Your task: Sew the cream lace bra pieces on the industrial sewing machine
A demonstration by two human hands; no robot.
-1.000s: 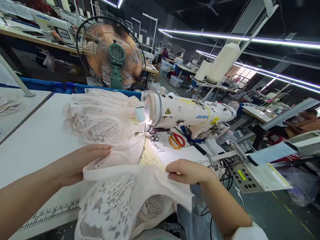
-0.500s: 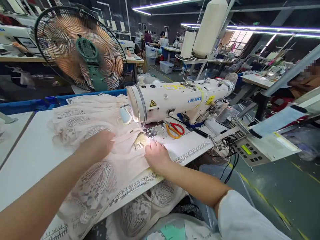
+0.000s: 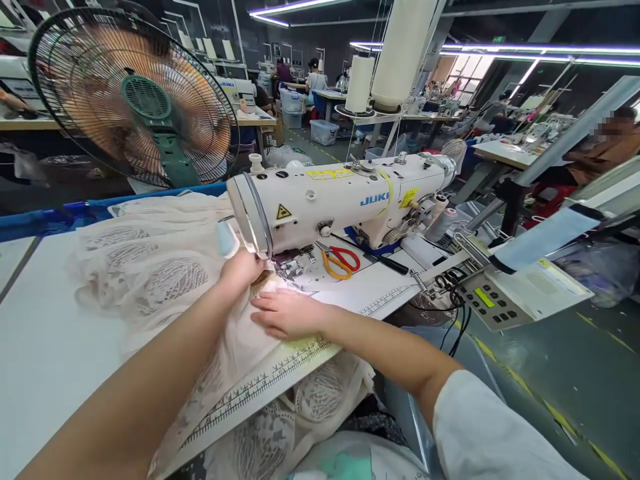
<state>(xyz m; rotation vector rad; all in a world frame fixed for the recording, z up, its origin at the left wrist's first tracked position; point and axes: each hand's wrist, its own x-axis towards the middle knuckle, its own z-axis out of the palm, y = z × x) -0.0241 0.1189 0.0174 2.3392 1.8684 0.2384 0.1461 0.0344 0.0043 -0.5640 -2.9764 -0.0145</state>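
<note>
A pale pink garment with lace panels (image 3: 175,273) lies bunched across the table, its right end reaching the needle area of the white sewing machine (image 3: 300,203). Close beside the needle, my left hand (image 3: 243,270) is closed on the garment's fabric, its fingertips partly hidden. My right hand (image 3: 290,313) lies flat on the cloth in front of the machine, fingers stretched out and slightly apart. Orange-and-red-handled scissors (image 3: 337,261) rest on the machine bed to the right of the needle.
A ruler strip (image 3: 260,383) runs along the table's front edge. More lace pieces (image 3: 320,393) hang below it over my lap. A large fan (image 3: 145,97) stands behind on the left, thread cones (image 3: 360,83) above the machine, and a control box (image 3: 493,300) at the right.
My left hand has moved right to the needle area and closed on the fabric. My right hand has shifted left and flattened over the cloth. The camera view has turned slightly right.
</note>
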